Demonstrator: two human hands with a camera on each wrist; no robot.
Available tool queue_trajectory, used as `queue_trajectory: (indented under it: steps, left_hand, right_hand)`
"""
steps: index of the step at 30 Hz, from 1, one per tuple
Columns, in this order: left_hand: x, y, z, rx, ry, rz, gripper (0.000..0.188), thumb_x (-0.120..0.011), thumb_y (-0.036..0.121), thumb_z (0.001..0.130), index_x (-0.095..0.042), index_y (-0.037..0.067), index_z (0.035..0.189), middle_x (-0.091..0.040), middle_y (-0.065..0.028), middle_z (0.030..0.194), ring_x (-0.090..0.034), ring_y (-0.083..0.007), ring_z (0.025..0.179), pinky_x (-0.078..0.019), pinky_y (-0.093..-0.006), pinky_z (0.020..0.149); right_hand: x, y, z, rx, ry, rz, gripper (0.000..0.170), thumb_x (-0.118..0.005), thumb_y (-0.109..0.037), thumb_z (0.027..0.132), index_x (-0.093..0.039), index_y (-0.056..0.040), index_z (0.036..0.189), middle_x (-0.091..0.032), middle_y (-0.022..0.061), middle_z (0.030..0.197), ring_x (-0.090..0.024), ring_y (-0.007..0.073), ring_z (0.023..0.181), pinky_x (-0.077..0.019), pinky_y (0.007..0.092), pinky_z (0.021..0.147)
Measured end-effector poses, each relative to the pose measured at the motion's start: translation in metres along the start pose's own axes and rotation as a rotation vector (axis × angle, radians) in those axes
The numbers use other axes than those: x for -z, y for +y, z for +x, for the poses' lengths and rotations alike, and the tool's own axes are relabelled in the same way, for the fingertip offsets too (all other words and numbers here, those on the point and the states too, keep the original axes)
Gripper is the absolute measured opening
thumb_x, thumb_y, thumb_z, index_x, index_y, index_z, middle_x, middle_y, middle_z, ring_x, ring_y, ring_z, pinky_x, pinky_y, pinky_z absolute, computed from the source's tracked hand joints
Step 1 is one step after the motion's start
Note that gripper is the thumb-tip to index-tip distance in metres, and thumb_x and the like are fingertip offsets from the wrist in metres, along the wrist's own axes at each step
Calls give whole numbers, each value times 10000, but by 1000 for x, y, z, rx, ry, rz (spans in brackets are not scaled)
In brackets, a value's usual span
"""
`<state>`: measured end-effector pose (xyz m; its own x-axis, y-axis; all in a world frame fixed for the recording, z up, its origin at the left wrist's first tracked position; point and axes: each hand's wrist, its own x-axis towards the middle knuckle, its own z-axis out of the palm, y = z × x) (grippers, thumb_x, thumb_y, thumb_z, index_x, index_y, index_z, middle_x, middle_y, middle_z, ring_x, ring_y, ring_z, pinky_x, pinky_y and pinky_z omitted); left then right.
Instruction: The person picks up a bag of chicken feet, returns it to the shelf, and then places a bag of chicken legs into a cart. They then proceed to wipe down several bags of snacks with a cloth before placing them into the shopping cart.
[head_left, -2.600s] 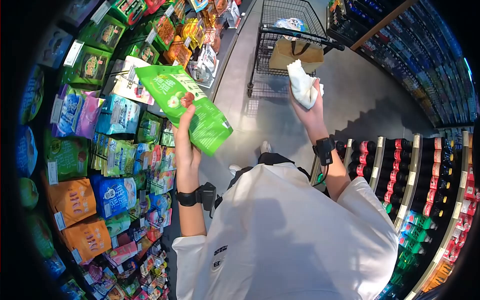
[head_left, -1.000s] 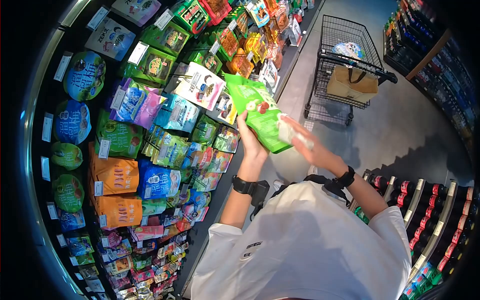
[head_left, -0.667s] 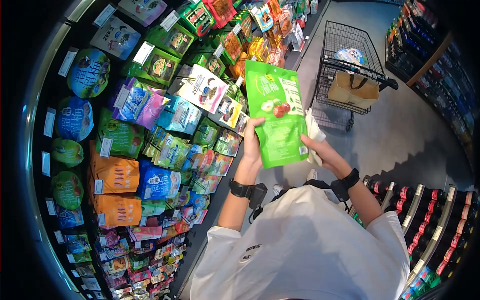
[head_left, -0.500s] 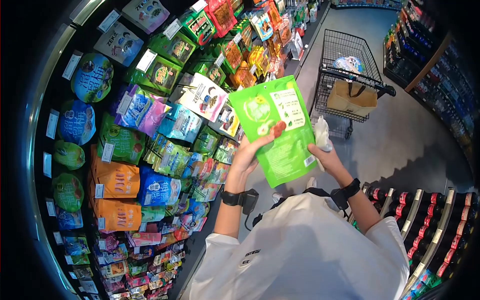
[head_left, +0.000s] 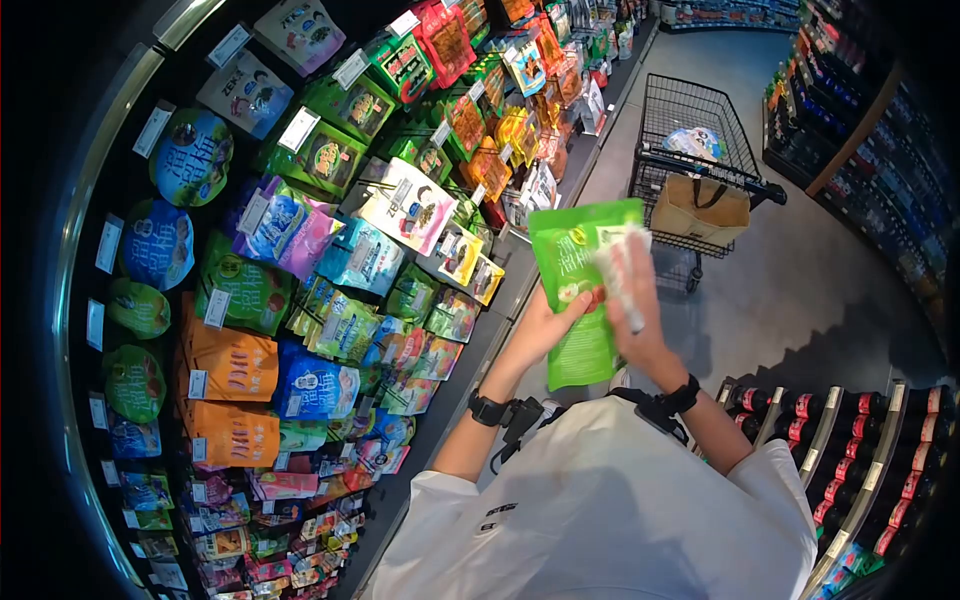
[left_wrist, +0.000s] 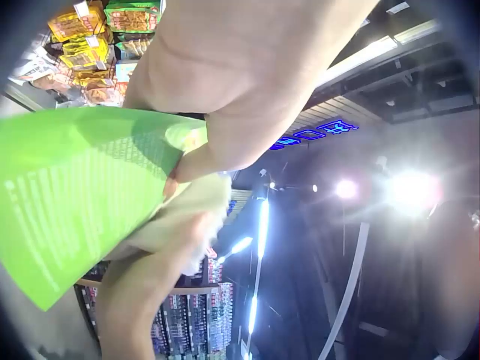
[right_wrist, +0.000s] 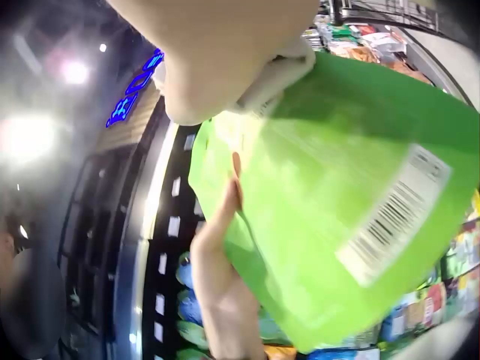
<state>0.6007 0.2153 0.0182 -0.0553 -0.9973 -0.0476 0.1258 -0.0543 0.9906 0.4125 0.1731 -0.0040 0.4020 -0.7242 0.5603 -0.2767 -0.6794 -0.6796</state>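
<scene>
My left hand (head_left: pixel 538 325) grips a green snack pouch (head_left: pixel 580 360) by its left side, thumb across the front. Over the pouch's right half, my right hand (head_left: pixel 645 325) holds a crumpled white cloth (head_left: pixel 617 278) against the printed face; both are blurred. From the left wrist, the cloth (left_wrist: pixel 191 199) shows beyond the pouch (left_wrist: pixel 75 187), under the left thumb. The right wrist view has the pouch (right_wrist: pixel 322 195) close up with its barcode facing the camera. There the left hand (right_wrist: pixel 217 292) holds its far edge, and the cloth (right_wrist: pixel 283 81) bunches beneath the right hand (right_wrist: pixel 225 52).
Shelves of hanging snack packets (head_left: pixel 235 350) line the left side. Ahead in the aisle stands a black wire cart (head_left: pixel 690 120) with a tan bag (head_left: pixel 700 212) and a white pack in it. Rows of bottles (head_left: pixel 840 450) stand at the lower right.
The hands, apart at first, have come together at the pouch. The right hand has moved from the pouch's right edge onto its front with the cloth. The pouch has turned more upright.
</scene>
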Motion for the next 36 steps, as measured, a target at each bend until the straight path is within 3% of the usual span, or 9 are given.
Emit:
queue_trajectory:
  steps: [4, 8, 15, 19, 23, 24, 27, 31, 36]
  left_hand:
    - [1, -5, 2, -148, 40, 231, 455, -668, 118, 977, -510, 12, 1391, -642, -81, 1264, -610, -164, 1142, -489, -319, 988]
    - [-10, 11, -9, -53, -115, 214, 500, -669, 136, 980, -481, 24, 1429, -619, -92, 1295, -580, -150, 1175, -460, -316, 1025]
    - [0, -28, -12, -93, -163, 410, 472, -596, 73, 955, -490, 6, 1411, -602, -158, 1326, -563, -245, 1245, -442, -361, 1056]
    - [-7, -9, -17, 16, -206, 391, 416, -577, 83, 940, -522, -18, 1340, -631, -245, 1246, -613, -355, 1177, -458, -395, 1031]
    - [0, -8, -29, -10, -200, 592, 377, -531, -12, 901, -542, -34, 1276, -636, -280, 1208, -616, -389, 1161, -477, -407, 985]
    - [1, -8, -34, 10, -194, 612, 377, -516, -51, 884, -549, -37, 1259, -633, -287, 1214, -611, -389, 1175, -481, -411, 974]
    - [13, -9, -31, 126, -266, 694, 336, -527, -4, 885, -577, -48, 1215, -665, -239, 1112, -651, -384, 1074, -500, -405, 930]
    - [23, -23, -40, -101, -178, 603, 458, -437, -138, 819, -578, -43, 1245, -676, -209, 1045, -694, -306, 1030, -525, -375, 904]
    - [40, 11, -63, -23, -190, 313, 583, -380, -193, 798, -561, -30, 1327, -677, -202, 1146, -703, -259, 1059, -532, -357, 948]
  right_hand:
    - [-4, -7, -10, -30, -223, 152, 750, -501, -273, 1029, -127, 24, 1608, -175, 217, 1667, -155, 311, 1552, -160, 418, 1239]
    - [-19, 29, -15, -308, 109, 454, 685, -463, -330, 1045, -241, 30, 1583, -200, 236, 1657, -182, 356, 1550, -162, 454, 1235]
    - [1, -21, 4, 215, -277, -11, 550, -446, -309, 1025, -443, -70, 1520, -352, 205, 1599, -270, 398, 1511, -177, 501, 1239]
    - [-8, -13, 17, -116, -26, 204, 517, -508, -280, 982, -533, -94, 1463, -352, 174, 1610, -250, 416, 1514, -196, 533, 1228]
    - [4, -47, 26, 268, -382, -101, 369, -590, -204, 937, -650, -47, 1266, -602, 129, 1358, -490, 326, 1355, -320, 494, 1172]
    - [-3, -49, 28, 313, -235, -75, 268, -623, -181, 917, -685, -32, 1131, -688, 91, 1149, -606, 292, 1168, -402, 462, 1089]
    - [-14, -32, 24, 135, -234, -3, 225, -628, -194, 928, -703, -26, 1058, -711, 105, 1065, -641, 313, 1065, -441, 449, 1021]
    - [-22, -9, 21, -125, -142, -120, 246, -636, -240, 951, -706, -12, 1009, -713, 143, 1000, -637, 359, 983, -465, 448, 904]
    - [-38, 37, 6, -599, 9, 385, 450, -574, -382, 1038, -711, 33, 933, -626, 2, 696, -520, 51, 673, -439, 289, 601]
